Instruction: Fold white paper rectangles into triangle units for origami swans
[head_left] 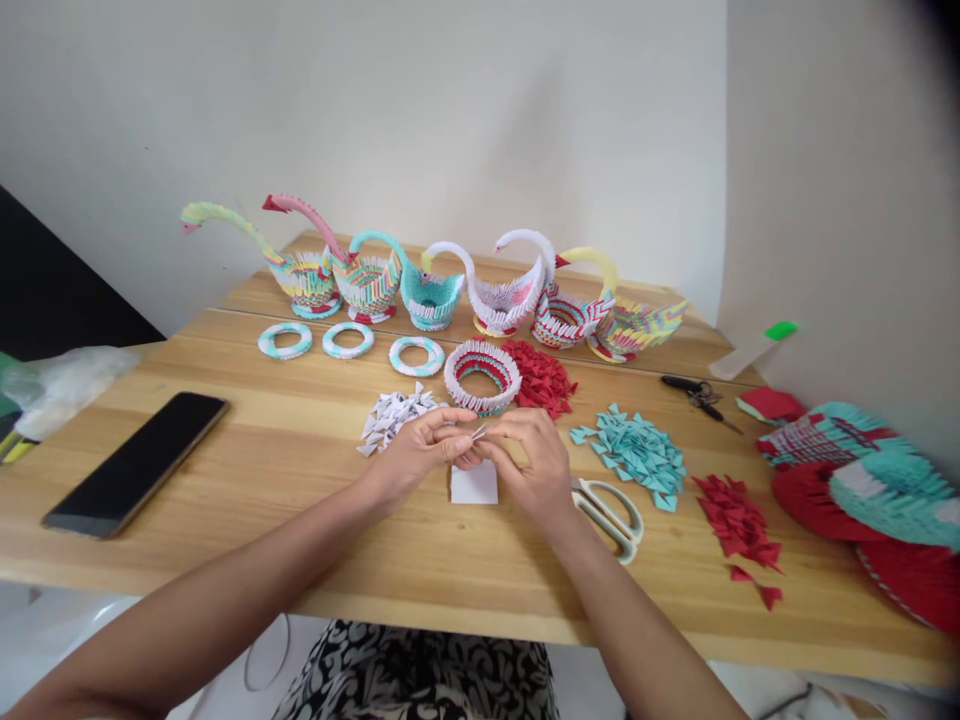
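My left hand (431, 445) and my right hand (534, 462) meet at the middle of the table, both closed in a pinch on one small folded white paper piece (478, 433). Below them a white paper sheet (474, 485) lies flat on the wood. Just beyond my fingers stands a round bowl of folded paper pieces (482, 376) in white, red and teal. Loose white paper pieces (391, 415) are heaped by my left hand. Scissors (613, 515) with pale handles lie beside my right wrist, their blades partly hidden.
Several paper swans (431, 295) line the back, with paper rings (416, 356) before them. Red pieces (540, 378), teal pieces (637, 455) and more red pieces (739, 522) lie in heaps. A phone (135, 465) is at left; keys (697, 393) and red-and-teal paper work (862, 490) at right.
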